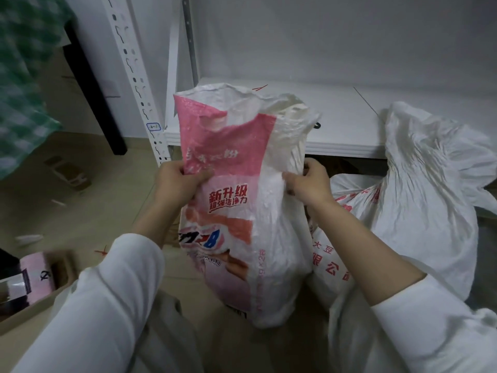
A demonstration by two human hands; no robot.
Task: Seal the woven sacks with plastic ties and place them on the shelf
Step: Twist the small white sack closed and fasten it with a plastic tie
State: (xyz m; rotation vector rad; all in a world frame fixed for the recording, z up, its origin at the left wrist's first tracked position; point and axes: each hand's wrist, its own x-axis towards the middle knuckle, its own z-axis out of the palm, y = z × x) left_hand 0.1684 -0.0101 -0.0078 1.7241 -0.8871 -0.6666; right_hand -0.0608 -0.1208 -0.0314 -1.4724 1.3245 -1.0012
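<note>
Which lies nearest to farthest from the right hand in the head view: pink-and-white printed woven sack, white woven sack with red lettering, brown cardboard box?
1. Pink-and-white printed woven sack: centre, gripped by the right hand.
2. White woven sack with red lettering: immediately right.
3. Brown cardboard box: far lower left.

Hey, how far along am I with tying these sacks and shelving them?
Early on. No sack lies on the shelf yet. In hand: the left hand and right hand grip the pink sack, its mouth open and untied. Left: tie it, shelve it, then deal with the white sacks beside it.
</note>
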